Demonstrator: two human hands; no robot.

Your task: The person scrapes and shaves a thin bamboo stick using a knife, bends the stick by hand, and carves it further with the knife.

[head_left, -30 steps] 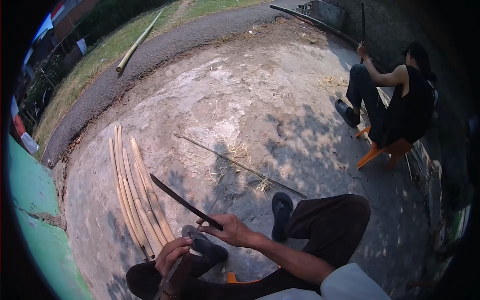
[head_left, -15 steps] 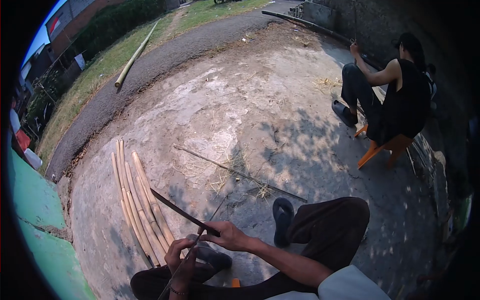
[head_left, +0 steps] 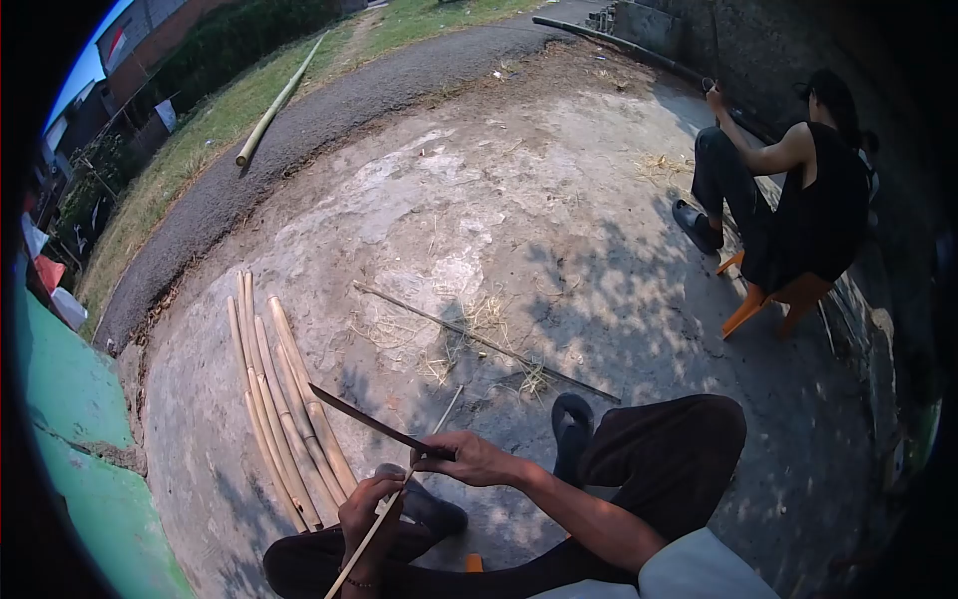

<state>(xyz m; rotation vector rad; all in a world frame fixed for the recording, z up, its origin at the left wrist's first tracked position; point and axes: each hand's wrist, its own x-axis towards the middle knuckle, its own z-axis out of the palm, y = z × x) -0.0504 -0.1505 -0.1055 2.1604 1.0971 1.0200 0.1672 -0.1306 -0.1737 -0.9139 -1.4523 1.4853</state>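
My right hand [head_left: 475, 460] is closed around the handle of a long dark-bladed knife [head_left: 361, 416], its blade reaching out to the upper left. A thin pale bamboo strip [head_left: 351, 567] runs slantwise through my left hand [head_left: 370, 509], whose fingers are wrapped round it. Where the strip passes my right hand, the knife lies across it; my fingers hide the exact contact. Beyond my left hand, several split bamboo lengths [head_left: 263, 384] lie side by side on the concrete.
A thin stick [head_left: 479, 337] lies ahead among straw-like shavings [head_left: 486, 314]. To the right, another person [head_left: 813, 190] sits on an orange stool [head_left: 745, 311]. A green wall [head_left: 75, 384] borders the left. A bamboo pole [head_left: 282, 100] lies across the path's grassy edge.
The strip in my left hand now shows a pale face where it looked dark before. Both hands and the knife stay close together. The view has shifted slightly.
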